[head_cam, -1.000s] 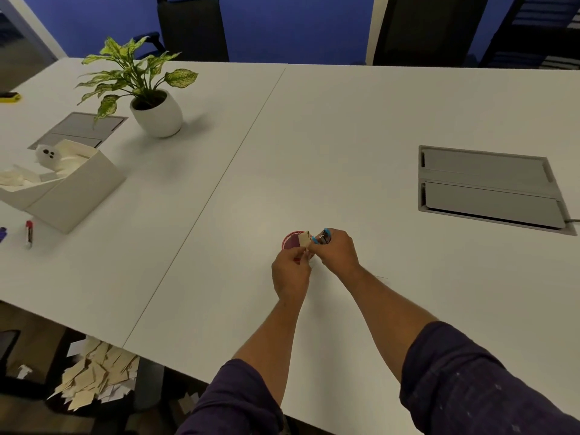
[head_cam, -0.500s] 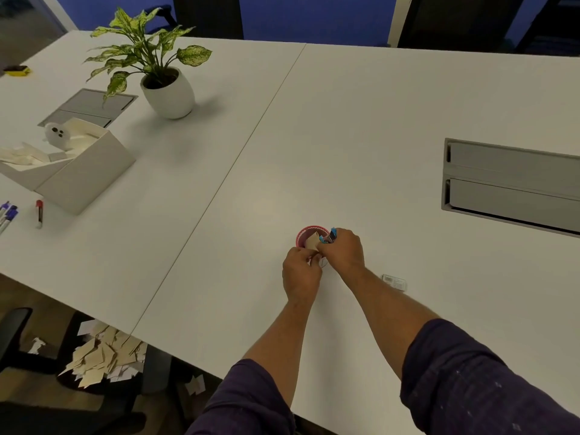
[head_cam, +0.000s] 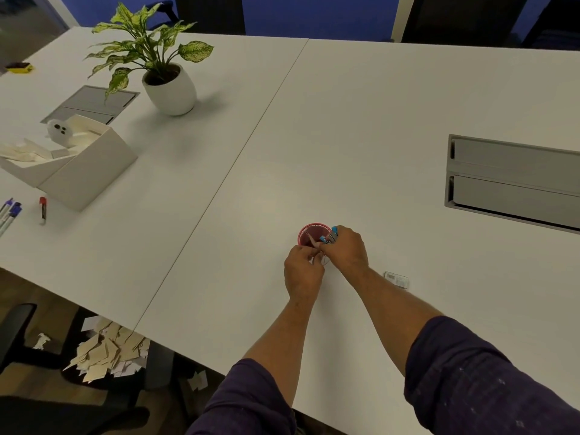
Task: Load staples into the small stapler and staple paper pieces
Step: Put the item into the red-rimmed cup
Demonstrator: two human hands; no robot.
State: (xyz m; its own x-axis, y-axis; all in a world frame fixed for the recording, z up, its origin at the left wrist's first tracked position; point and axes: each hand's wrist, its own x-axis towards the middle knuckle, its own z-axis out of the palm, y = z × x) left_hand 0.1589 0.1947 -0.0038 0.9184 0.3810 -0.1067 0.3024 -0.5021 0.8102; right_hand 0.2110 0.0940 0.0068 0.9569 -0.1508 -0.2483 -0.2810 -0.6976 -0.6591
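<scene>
My right hand [head_cam: 346, 251] is closed around a small blue stapler [head_cam: 330, 237], whose tip sticks out toward the left. My left hand [head_cam: 303, 270] pinches small beige paper pieces [head_cam: 314, 243] right beside the stapler's mouth. Both hands meet just in front of a small red cup [head_cam: 309, 232] on the white table [head_cam: 345, 136]. How the paper sits in the stapler's jaws is hidden by my fingers. A small white staple box [head_cam: 397, 280] lies on the table right of my right wrist.
A white open box [head_cam: 78, 171] with paper scraps stands at the left, pens [head_cam: 9, 211] and a red-capped marker [head_cam: 42, 209] beside it. A potted plant [head_cam: 169, 86] sits at the back left. A grey cable hatch [head_cam: 514, 180] is at the right. Paper scraps [head_cam: 106, 353] fill a bin under the table edge.
The view has tilted and shifted, bringing the staple box into sight. My hands stay together at the red cup, the paper now lower between them.
</scene>
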